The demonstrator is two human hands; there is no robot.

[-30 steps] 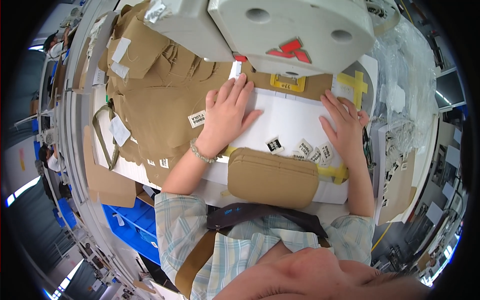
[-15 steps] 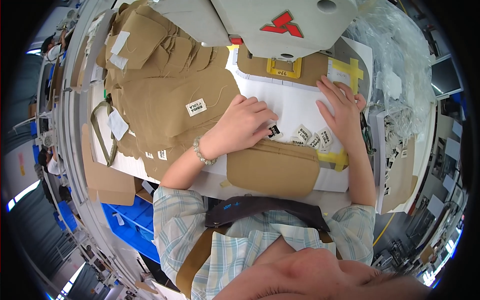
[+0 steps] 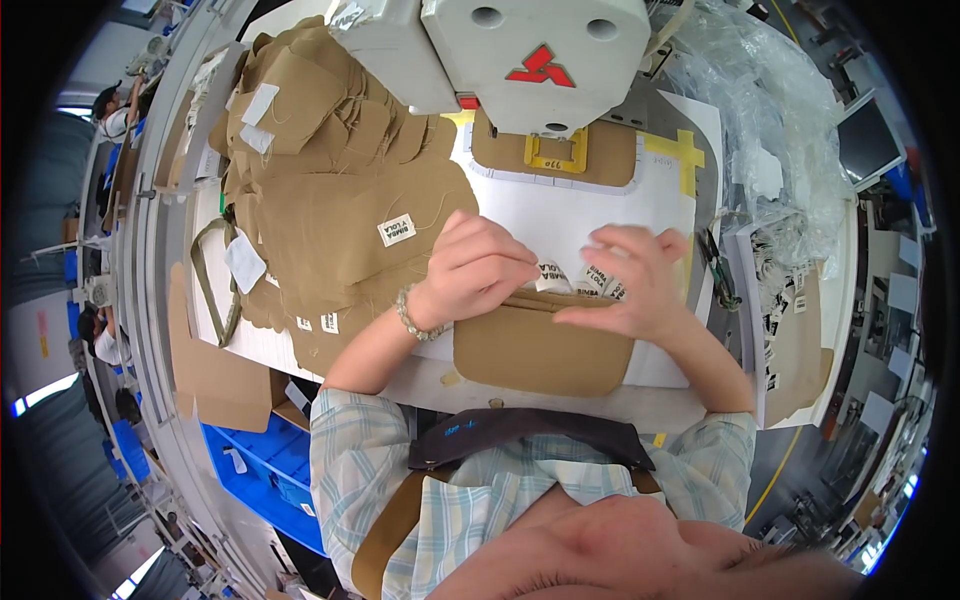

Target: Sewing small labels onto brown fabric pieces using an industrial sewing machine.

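Observation:
My left hand (image 3: 478,268) is closed, with thumb and fingers pinched together beside a small white fabric label (image 3: 550,277). What sits between those fingertips is partly hidden. My right hand (image 3: 640,285) is open, thumb and fingers apart and curved over several loose labels (image 3: 597,281). Its thumb is by the top edge of a stack of tan fabric panels (image 3: 545,352), which lies at the near side of the table. Beyond both hands, another tan panel (image 3: 485,150) lies below the machine head, under a yellow frame (image 3: 556,151).
The grey-white sewing machine head (image 3: 535,75) overhangs the far side. A large heap of tan pieces (image 3: 340,230) covers the left. Dark-handled snips (image 3: 717,270), a label-filled box (image 3: 780,330) and clear plastic film (image 3: 770,130) are at right. A blue crate (image 3: 255,465) stands low left.
My right hand has left the panel by the machine and come nearer, over the loose labels. My left hand has shifted slightly left, still pinched by a label. The view has tilted a little.

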